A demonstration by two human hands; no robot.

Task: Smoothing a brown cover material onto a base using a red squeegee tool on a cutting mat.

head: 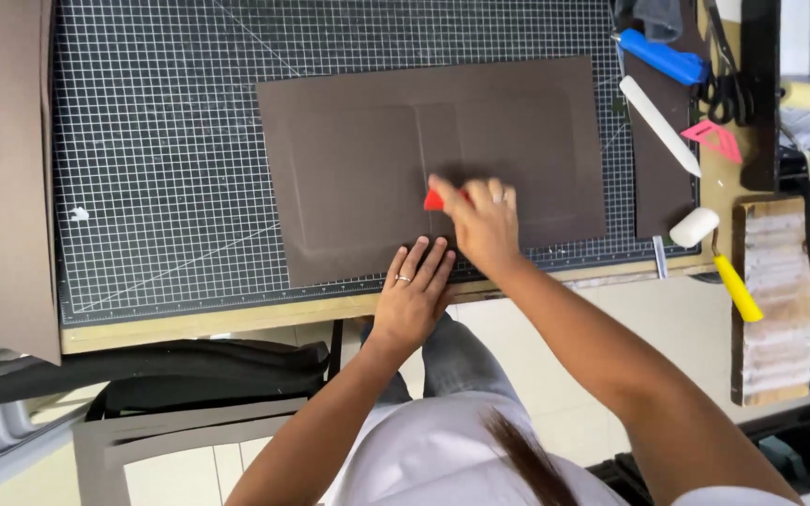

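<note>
A dark brown sheet (358,159) lies flat on a gridded cutting mat (161,141), with faint raised rectangles showing under it. My right hand (482,220) presses a small red scraper (434,200) onto the sheet near its lower middle; the hand looks blurred. My left hand (414,286) rests flat with fingers spread on the sheet's near edge, just below the right hand, holding nothing.
At the mat's right lie a blue-handled knife (663,56), a white bone folder (658,124), scissors (726,84), a pink triangle (714,138), a narrow brown strip (658,178) and a yellow-handled roller (716,255). More brown sheets hang at the left (2,169).
</note>
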